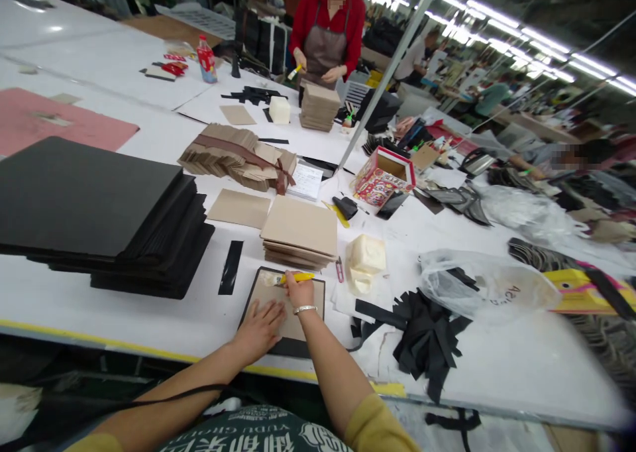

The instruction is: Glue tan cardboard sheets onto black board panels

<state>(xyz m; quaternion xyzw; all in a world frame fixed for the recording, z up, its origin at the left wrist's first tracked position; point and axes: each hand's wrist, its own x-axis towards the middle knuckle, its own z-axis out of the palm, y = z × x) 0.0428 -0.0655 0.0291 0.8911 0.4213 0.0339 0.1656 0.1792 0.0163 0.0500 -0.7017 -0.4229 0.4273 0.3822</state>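
Observation:
A tan board (pixel 298 313) lies on a slightly larger black sheet (pixel 293 348) near the table's front edge. My left hand (pixel 261 326) rests on the board with its fingers spread. My right hand (pixel 299 293), a silver bracelet at its wrist, holds a yellow-handled brush (pixel 299 277) over the board's top edge, beside a pale wet-looking patch (pixel 268 278). Just behind is a stack of tan boards (pixel 299 230). To the right stands a cream plastic container (pixel 368 256), with pink snips (pixel 340 270) beside it.
A tall stack of black sheets (pixel 89 197) fills the left. Black strips (pixel 430 339) and a clear plastic bag (pixel 487 286) lie at right. Farther back are a red patterned box (pixel 382 177), a slanting metal pole (pixel 390 74) and a person in a red top (pixel 328 28).

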